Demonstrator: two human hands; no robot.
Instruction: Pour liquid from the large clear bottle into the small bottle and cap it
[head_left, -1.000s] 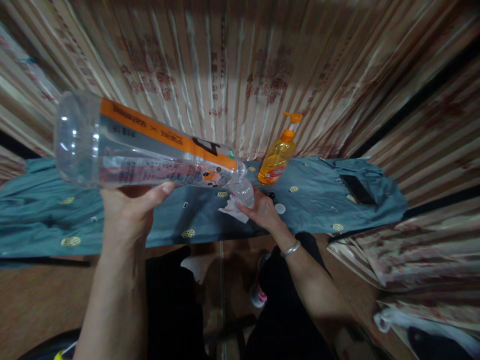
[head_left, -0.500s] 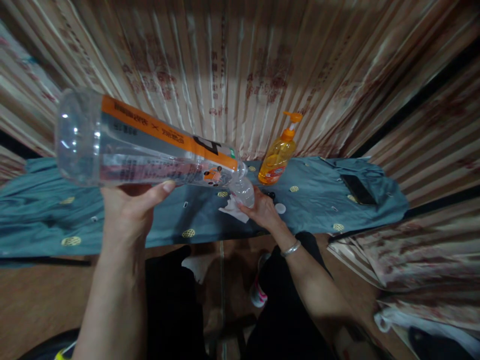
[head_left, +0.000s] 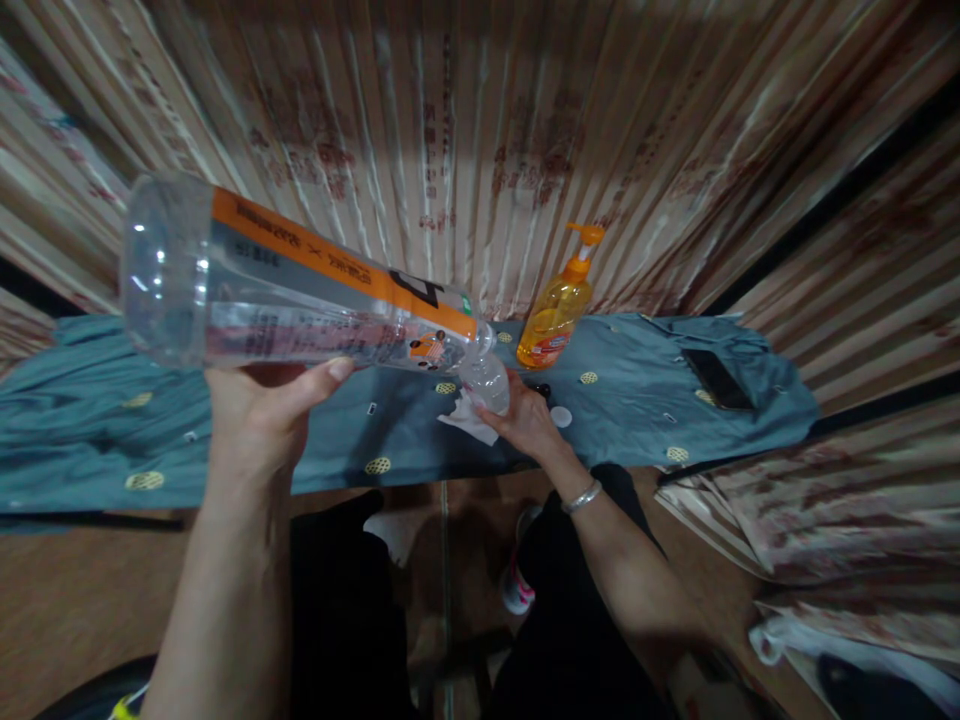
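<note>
Hanging backdrop (head_left: 675, 150): one, pleated and pale with reddish print, filling the wall behind the table.
Cloth (head_left: 75, 430): one, blue-grey with small gold roundels, spread along the table.
Large clear bottle (head_left: 300, 290): one, with an orange and grey label. It lies almost on its side in the air, base up to the left and neck sloping down to the right. It sits directly on top of the left hand, and its mouth is just over the small clear vessel.
Left hand (head_left: 259, 410): cupped under the bottle's belly. The thumb is pressed along the near side and the fingers are wrapped out of sight behind.
Right hand (head_left: 529, 420): down on the cloth, with thumb and fingers closed around the small clear vessel. One silver bracelet (head_left: 583, 497) is on the wrist.
Pump bottle (head_left: 555, 315): one, orange, standing upright on the cloth just behind the right hand.
Phone (head_left: 716, 378): one, black, lying flat on the cloth, well apart to the right.
Small clear vessel (head_left: 487, 385): one, just under the big bottle's mouth, in the right hand's grip.
Tissue (head_left: 466, 420): one, white and crumpled, on the cloth touching the right fingertips.
Cap (head_left: 559, 416): one, white and round, on the cloth just right of the right hand.
</note>
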